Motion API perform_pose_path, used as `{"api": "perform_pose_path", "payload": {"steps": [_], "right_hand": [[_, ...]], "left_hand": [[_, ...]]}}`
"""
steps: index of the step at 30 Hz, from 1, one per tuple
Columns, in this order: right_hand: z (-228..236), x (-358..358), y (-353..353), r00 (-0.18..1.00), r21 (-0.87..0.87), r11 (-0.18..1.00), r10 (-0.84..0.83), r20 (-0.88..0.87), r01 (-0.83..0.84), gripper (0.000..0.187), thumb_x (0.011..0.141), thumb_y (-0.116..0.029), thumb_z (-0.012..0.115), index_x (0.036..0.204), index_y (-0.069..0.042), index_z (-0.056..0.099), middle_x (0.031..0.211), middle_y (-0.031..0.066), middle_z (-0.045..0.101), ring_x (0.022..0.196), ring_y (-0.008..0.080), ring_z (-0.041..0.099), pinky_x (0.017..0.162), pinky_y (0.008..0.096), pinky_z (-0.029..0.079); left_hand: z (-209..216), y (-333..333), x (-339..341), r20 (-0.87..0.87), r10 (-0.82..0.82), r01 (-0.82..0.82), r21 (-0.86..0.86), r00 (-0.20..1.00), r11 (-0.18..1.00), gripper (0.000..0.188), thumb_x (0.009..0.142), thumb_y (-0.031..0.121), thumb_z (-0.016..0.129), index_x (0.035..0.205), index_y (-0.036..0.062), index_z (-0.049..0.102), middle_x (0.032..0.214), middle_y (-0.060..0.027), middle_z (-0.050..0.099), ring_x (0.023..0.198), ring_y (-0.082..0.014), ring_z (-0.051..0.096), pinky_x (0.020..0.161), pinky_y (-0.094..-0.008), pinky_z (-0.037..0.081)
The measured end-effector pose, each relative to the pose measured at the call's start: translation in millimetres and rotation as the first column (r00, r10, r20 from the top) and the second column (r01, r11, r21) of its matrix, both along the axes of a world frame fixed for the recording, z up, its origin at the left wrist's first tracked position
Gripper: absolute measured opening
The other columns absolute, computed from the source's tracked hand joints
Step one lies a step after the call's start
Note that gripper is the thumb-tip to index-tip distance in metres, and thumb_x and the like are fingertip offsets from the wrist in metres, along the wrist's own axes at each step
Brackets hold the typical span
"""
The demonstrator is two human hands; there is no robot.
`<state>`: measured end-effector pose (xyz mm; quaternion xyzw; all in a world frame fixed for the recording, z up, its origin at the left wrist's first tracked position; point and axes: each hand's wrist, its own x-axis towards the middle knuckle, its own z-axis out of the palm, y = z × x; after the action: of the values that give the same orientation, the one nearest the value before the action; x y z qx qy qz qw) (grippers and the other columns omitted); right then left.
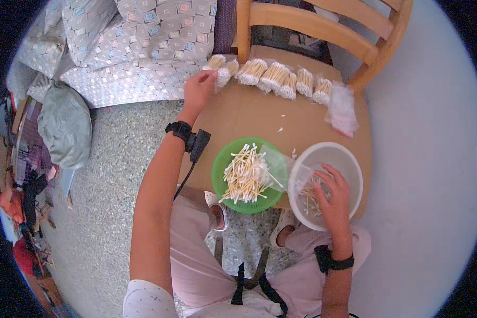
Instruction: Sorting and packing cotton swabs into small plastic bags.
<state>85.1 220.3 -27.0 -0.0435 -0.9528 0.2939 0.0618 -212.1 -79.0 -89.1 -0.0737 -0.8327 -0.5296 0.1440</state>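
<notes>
From where I watch, my left grip reaches the leftmost clear-wrapped bundle of wooden-stemmed, white-tipped cotton swabs; I cannot tell whether its fingers pinch the wrapping or merely touch it. My right grip hangs over the round white plastic bowl, thumb and fingers spread. Some loose swabs lie inside that bowl, below the fingers. Just to its left, the round bright-green plastic basket carries a heaped, criss-crossed pile of loose swabs, and a crumpled clear plastic bag stretches from the pile toward the white bowl. Farther out, more wrapped bundles line the back of the brown chair seat, with flat clear plastic bags at the right end (a few white scraps dot the middle). Behind them rises the slatted light-wood backrest. Grey patterned bedding lies beyond, to the left, above the speckled floor.
</notes>
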Motion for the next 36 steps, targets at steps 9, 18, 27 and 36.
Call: {"api": "perform_pose_path", "payload": {"steps": [9,18,27,36], "right_hand": [[-2,-2,-5,0.999,0.132,0.991,-0.017,0.045,0.011,0.031,0.084,-0.025,0.061,0.114,-0.02,0.061,0.13,0.0028,0.05,0.123,0.0255,0.043,0.108,0.0566,0.012],[-8,-2,-2,0.993,0.095,0.992,0.075,0.095,-0.084,0.037,0.08,-0.02,0.066,0.116,-0.017,0.06,0.132,0.0105,0.047,0.117,0.0302,0.048,0.103,0.0516,0.031],[20,-6,-16,0.997,-0.127,0.992,-0.01,-0.078,0.0,0.044,0.074,-0.001,0.068,0.116,-0.004,0.058,0.135,0.0132,0.039,0.108,0.028,0.054,0.095,0.0365,0.043],[7,-5,-12,0.995,-0.152,0.984,0.098,0.001,-0.097,0.039,0.077,-0.012,0.068,0.115,-0.009,0.06,0.136,0.0163,0.038,0.109,0.0317,0.051,0.096,0.0418,0.041]], "left_hand": [[44,-28,-10,0.009,-0.083,0.083,-0.011,0.997,0.997,0.024,0.092,0.027,0.051,0.098,0.0039,0.055,0.08,-0.0035,0.056,0.075,-0.0122,0.053,0.065,-0.0269,0.045],[46,-39,-46,0.516,-0.148,0.113,0.098,0.844,0.989,0.03,0.091,0.03,0.045,0.1,0.0022,0.056,0.079,-0.008,0.063,0.058,-0.0175,0.059,0.055,-0.03,0.053],[20,16,-67,0.158,-0.071,0.098,-0.171,0.985,0.98,0.066,0.089,0.057,0.04,0.1,-0.0061,0.055,0.066,-0.0155,0.061,0.056,-0.0252,0.059,0.056,-0.0401,0.047],[12,-11,-69,0.047,-0.292,0.27,-0.536,0.955,0.8,0.051,0.076,0.036,0.069,0.114,0.005,0.057,0.112,-0.0191,0.058,0.103,-0.0344,0.057,0.087,-0.0409,0.046]]}}
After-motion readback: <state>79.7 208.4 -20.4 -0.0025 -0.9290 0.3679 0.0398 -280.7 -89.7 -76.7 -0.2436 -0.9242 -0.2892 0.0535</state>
